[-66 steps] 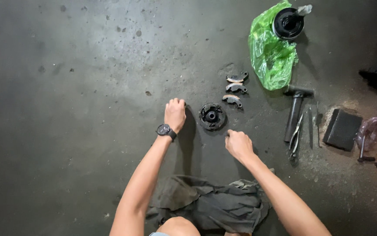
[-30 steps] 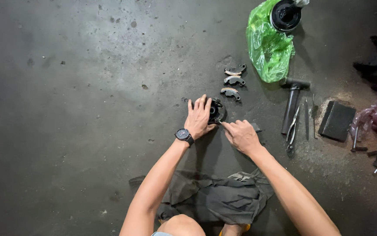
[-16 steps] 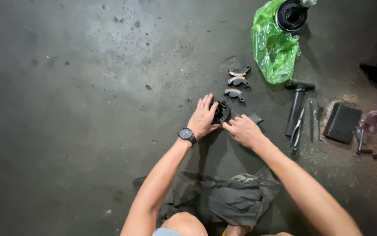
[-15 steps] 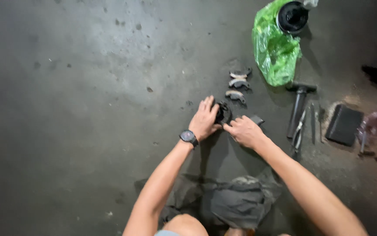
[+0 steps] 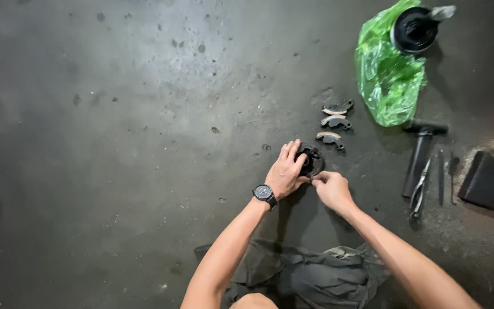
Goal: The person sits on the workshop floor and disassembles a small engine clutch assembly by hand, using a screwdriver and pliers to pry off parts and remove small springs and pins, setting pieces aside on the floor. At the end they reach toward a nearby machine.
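A round black metal clutch-like part (image 5: 312,159) lies on the concrete floor (image 5: 144,114). My left hand (image 5: 286,170), with a black wristwatch on the wrist, rests over its left side with fingers curled on it. My right hand (image 5: 331,189) is just below and right of the part, fingertips pinched at its lower edge. Whether something small sits between those fingers is hidden. Three curved shoe pieces (image 5: 334,121) lie in a row just beyond the part.
A green plastic bag (image 5: 389,80) with a black round part (image 5: 414,28) on it lies at the upper right. A hammer (image 5: 419,154), pliers (image 5: 419,190), thin tools and a black block (image 5: 486,179) lie at right. My knees in dark trousers are below.
Both hands came in from either side onto the round part. Since half a second ago they stay on it, and the view has shifted slightly.
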